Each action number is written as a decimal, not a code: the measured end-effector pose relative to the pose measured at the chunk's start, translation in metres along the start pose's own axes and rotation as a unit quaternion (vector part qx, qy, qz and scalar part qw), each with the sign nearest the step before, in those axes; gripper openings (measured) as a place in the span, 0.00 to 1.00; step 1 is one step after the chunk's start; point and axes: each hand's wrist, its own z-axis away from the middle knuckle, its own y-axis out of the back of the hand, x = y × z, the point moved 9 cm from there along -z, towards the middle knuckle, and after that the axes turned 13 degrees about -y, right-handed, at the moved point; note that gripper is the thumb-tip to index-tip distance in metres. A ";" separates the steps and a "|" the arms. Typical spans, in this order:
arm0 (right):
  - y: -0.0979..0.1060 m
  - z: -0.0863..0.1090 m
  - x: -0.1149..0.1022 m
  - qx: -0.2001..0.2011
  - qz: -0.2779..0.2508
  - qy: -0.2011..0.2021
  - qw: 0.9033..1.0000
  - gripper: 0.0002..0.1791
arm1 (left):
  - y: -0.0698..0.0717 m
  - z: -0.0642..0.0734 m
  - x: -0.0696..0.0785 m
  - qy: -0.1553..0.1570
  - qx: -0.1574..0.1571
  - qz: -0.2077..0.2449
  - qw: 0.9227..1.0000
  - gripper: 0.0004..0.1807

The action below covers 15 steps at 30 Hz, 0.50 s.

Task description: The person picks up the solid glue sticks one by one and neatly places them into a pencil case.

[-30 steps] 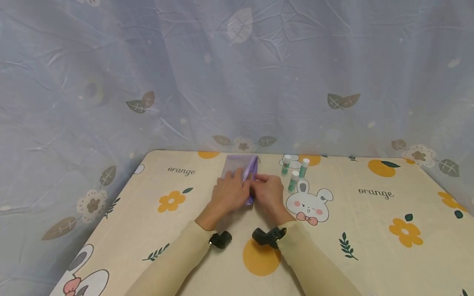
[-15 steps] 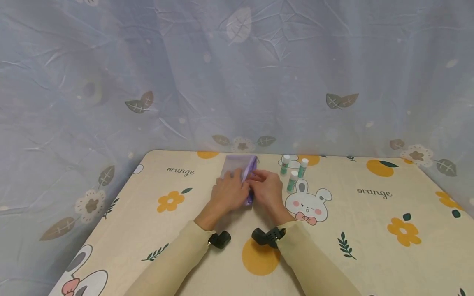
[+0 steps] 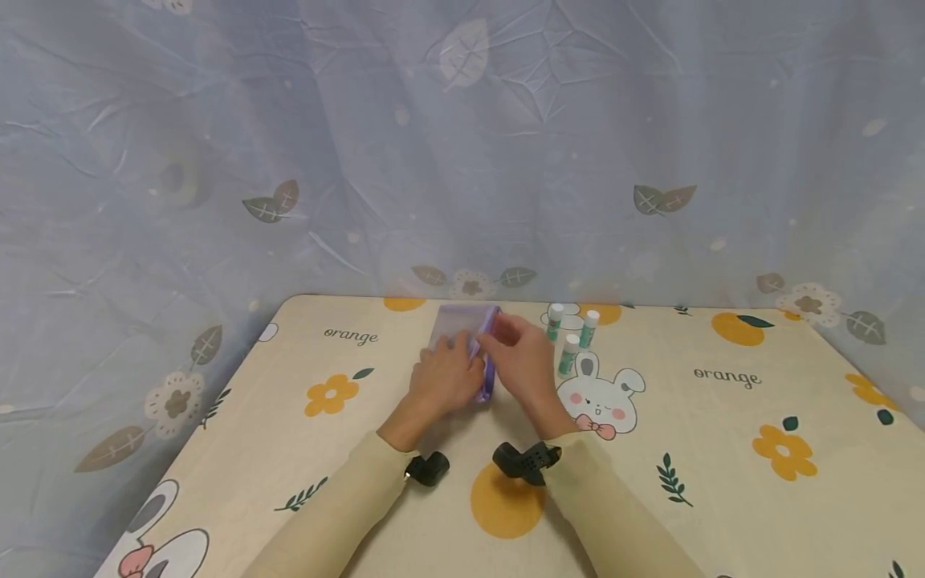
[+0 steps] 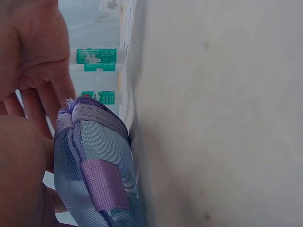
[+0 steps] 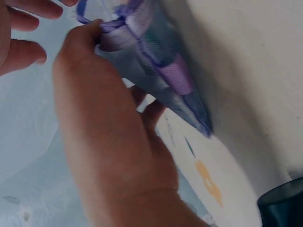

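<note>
There lay the purple mesh pouch (image 3: 454, 318), flat side up on the patterned cloth (image 3: 426, 530), its long axis running away from the person, and all the interest was along its right edge! The left hand (image 3: 446, 376) had the nearer claim: it lay right over the pouch, thumb at the trimmed edge and other fingers beyond it, mesh pinched between. In from the other side came the right hand (image 3: 525, 360), beside that same edge towards the far end, fingers apart from the thumb and nothing clamped in them. Did a fingertip touch? In the head view it was too close to call, but the right wrist view showed the thumb clear, with a ribbon loop (image 5: 81, 13) by the fingertips. So the pouch lay just left of those fingers, the purple trim (image 4: 99, 116) turned towards them, and that narrow gap was what seemed to count. On the right hand's far side, three green-and-white tubes (image 3: 568, 356) stood upright.
</note>
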 end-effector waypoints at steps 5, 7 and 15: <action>0.007 0.000 -0.004 -0.003 -0.030 0.011 0.999 0.27 | -0.001 -0.001 0.001 -0.003 -0.003 0.004 1.000 0.33; 0.008 0.000 -0.005 -0.005 -0.040 0.012 0.999 0.28 | -0.002 -0.001 0.001 -0.004 -0.005 0.001 1.000 0.33; 0.012 -0.002 -0.017 -0.018 -0.024 0.023 0.999 0.32 | 0.000 0.000 0.001 0.009 -0.010 0.003 1.000 0.32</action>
